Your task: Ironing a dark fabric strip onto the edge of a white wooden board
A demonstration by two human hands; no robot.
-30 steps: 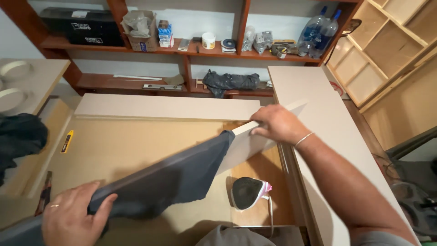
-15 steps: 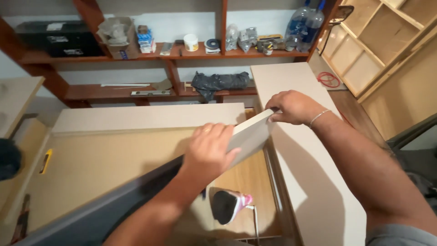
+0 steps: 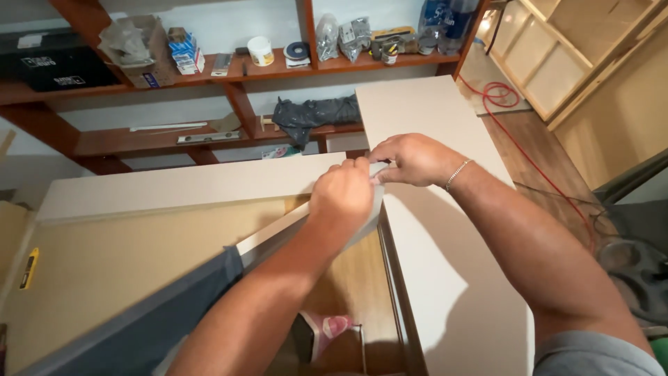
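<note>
Since the earlier frame, left hand point(image 3: 342, 191) has travelled up the pale strip point(image 3: 306, 226) and now sits at its far end, right beside right hand point(image 3: 410, 159), which has barely shifted.

Nearest, at 6 o'clock: a pink-and-white iron point(image 3: 321, 333) lies low between the panels, partly hidden under the left forearm. At 7 o'clock the grey sheet point(image 3: 139, 327) hangs along the lower part of the strip; its near end runs out of view.

Centre: both hands are together at the corner where the white side panel point(image 3: 445, 278) meets the white cross panel point(image 3: 181, 184). Left hand is closed over the strip's end, fingers curled on top. Right hand pinches the same end from the 1 o'clock side, thumb and fingertips pressed together on it; a thin bracelet sits on that wrist. Strip runs from the hands down toward 7 o'clock, tilted, lying across the tan board point(image 3: 118, 264). A small yellow tool point(image 3: 28, 268) lies at 9 o'clock on that board's edge.

Beyond, at 12 o'clock: a wooden shelf point(image 3: 209, 136) carries a dark crumpled cloth point(image 3: 313, 115) and a long level. Upper shelf holds a dark case, a white tub, small boxes and bags. At 2 o'clock a red cable point(image 3: 501, 97) lies looped on the floor beside pale wooden frames.
</note>
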